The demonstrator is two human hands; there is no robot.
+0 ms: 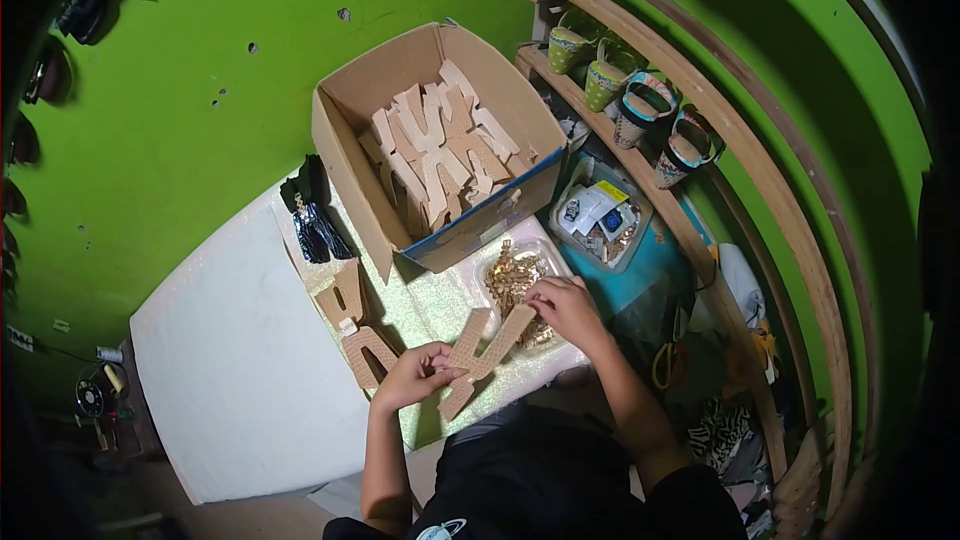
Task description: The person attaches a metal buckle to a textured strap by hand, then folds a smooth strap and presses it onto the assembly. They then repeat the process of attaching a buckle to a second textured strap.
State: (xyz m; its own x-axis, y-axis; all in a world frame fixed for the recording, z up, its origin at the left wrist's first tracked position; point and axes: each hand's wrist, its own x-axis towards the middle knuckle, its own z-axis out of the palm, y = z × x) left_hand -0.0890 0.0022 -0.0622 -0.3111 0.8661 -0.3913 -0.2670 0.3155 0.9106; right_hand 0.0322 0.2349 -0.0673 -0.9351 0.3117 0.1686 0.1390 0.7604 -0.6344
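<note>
A flat tan Y-shaped piece with a textured, woven-looking surface is held over the near edge of the table. My left hand pinches it by the side near where its arms join. The fingers of my right hand are closed at the tip of its right arm; any small thing between those fingertips is hidden. Just beyond, a clear plastic tub holds many small gold metal fittings. More tan Y-shaped pieces lie on the table left of my left hand.
A large cardboard box full of similar pieces stands at the back. Beside it lies a dark shiny bundle. A second tub with packets sits right. Small decorated baskets line a wooden rack; yellow-handled scissors are below.
</note>
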